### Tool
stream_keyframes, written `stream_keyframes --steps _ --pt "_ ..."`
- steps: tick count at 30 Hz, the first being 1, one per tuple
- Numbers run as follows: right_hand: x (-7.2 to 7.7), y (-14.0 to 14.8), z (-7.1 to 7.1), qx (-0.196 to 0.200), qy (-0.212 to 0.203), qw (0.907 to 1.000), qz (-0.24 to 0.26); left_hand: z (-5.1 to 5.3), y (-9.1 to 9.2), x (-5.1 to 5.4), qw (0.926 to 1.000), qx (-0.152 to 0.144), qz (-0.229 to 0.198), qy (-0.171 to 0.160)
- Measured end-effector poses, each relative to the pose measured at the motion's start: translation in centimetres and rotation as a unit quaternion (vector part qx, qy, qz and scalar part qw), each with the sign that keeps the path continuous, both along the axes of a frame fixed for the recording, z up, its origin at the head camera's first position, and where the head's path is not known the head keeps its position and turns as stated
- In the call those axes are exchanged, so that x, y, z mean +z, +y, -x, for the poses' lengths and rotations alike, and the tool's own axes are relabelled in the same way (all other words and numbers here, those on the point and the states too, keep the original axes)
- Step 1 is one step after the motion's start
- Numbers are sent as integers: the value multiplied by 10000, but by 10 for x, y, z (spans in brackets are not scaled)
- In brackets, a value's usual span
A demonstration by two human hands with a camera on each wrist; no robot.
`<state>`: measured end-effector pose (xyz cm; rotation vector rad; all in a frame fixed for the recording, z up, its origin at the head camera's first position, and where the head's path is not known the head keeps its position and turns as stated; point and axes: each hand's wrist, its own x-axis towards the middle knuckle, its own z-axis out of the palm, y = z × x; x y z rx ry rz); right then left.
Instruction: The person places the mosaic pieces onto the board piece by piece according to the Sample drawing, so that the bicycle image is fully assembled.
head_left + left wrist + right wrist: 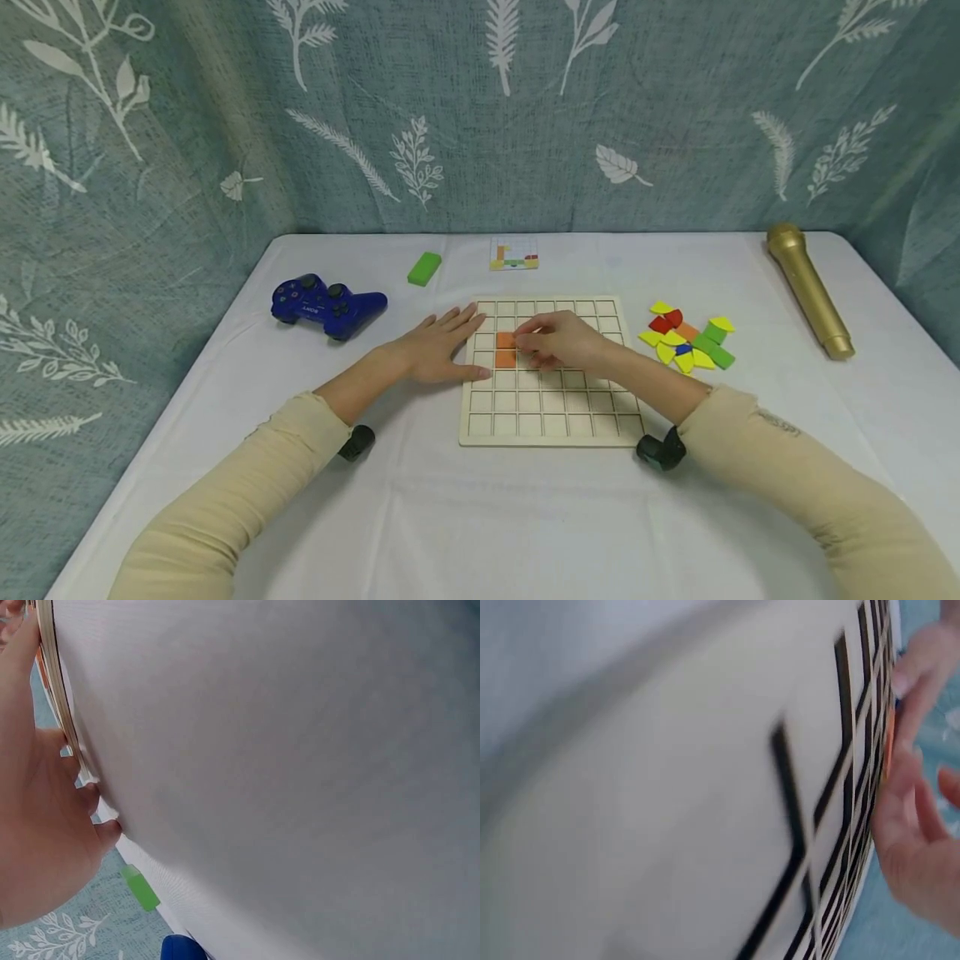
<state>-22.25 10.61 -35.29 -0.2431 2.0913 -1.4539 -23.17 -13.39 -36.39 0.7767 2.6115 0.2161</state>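
Observation:
A pale wooden grid board (555, 425) lies on the table, with two orange square tiles (506, 358) one behind the other in its left part. My left hand (435, 350) lies with straight, spread fingers across the board's left edge. Its fingers (67, 787) show beside that edge in the left wrist view. Over the board, my right hand (562, 342) has bent fingers, with thumb and index tips at the right side of the orange tiles. In the right wrist view the right fingers (907, 795) hide most of the orange; whether they pinch a tile is unclear.
Right of the board lies a loose cluster of yellow, red, green, blue and orange pieces (684, 337). Behind it are a small pattern card (514, 253) and a green block (425, 268). A blue game controller (327, 306) lies left; a gold microphone (810, 292) lies far right.

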Motion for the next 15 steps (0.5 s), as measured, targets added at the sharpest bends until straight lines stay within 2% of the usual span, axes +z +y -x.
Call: stream_keyframes --steps 4,7,12,15 --pt "1 19 4 390 -644 9967 315 0 0 0 10000 6 11 -2" --pt "1 34 6 565 -916 9930 476 0 0 0 10000 -3 20 11" --pt "2 60 9 462 -1200 9890 725 1 0 -2 10000 -4 16 -19" --pt "5 77 11 414 -1082 9903 768 1 0 -1 10000 2 -12 -47"
